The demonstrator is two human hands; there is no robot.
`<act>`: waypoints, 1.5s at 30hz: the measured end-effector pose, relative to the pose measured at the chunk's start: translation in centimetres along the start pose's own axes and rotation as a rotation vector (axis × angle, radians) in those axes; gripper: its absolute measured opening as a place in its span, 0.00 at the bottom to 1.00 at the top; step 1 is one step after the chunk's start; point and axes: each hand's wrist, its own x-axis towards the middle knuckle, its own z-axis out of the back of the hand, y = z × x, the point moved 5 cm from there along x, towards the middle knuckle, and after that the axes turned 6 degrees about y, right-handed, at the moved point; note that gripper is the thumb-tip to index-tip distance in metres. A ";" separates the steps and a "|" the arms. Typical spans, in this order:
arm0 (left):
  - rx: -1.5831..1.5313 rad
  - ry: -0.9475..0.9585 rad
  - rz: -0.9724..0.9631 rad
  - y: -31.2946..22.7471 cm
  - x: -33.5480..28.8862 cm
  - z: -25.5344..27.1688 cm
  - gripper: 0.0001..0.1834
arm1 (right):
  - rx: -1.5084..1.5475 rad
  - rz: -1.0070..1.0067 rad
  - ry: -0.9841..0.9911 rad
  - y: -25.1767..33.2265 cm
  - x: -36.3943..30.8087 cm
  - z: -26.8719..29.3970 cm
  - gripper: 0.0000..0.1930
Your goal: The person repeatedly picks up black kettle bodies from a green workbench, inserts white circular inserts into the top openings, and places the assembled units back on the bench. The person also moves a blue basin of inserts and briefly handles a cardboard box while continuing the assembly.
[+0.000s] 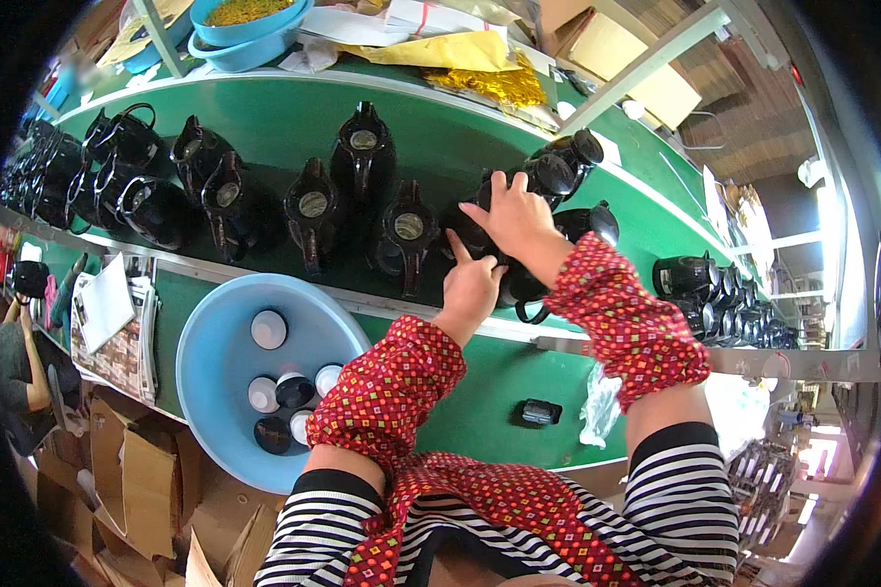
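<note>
Both my hands rest on a black kettle point(519, 279) standing on the green conveyor belt point(284, 122). My left hand point(470, 284) presses the kettle's near side with one finger raised. My right hand point(514, 217) lies over its top with fingers spread. Red patterned sleeve covers wrap both forearms. A row of black kettles runs along the belt: one point(406, 235) just left of my hands, another point(362, 157) upright behind it, and two more point(568, 161) lying beyond my right hand.
A light blue basin point(215, 362) with several black and white lids sits on the near green shelf. More kettles crowd the belt's left point(127, 171) and right point(700, 289) ends. A small black part point(540, 412) and a plastic bag point(599, 406) lie nearby. Cardboard boxes point(147, 489) stand lower left.
</note>
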 end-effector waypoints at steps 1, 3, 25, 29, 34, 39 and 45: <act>0.006 0.039 0.021 0.0 0.2 0.2 0.14 | -0.060 0.152 0.018 -0.2 -0.4 0.8 0.40; 0.010 0.071 0.043 -0.2 0.1 0.1 0.14 | -0.086 0.539 -0.055 -2.0 0.1 0.5 0.37; -0.117 -0.060 -0.061 -1.8 -9.8 5.2 0.15 | 0.236 -0.084 -0.180 1.0 -3.1 0.1 0.40; 0.024 -0.450 -0.045 6.4 -22.0 14.3 0.11 | 0.360 0.375 -0.533 8.1 -12.3 3.1 0.28; 0.513 -0.291 0.443 19.9 -29.7 20.0 0.35 | 0.537 0.749 0.133 21.8 -19.8 -4.2 0.32; 0.483 0.019 0.304 23.8 -26.7 19.1 0.31 | 0.008 0.696 0.255 30.5 -18.2 -15.9 0.29; 0.420 -0.051 0.275 28.9 -27.3 21.9 0.27 | 0.169 0.673 0.451 33.4 -16.4 -16.2 0.33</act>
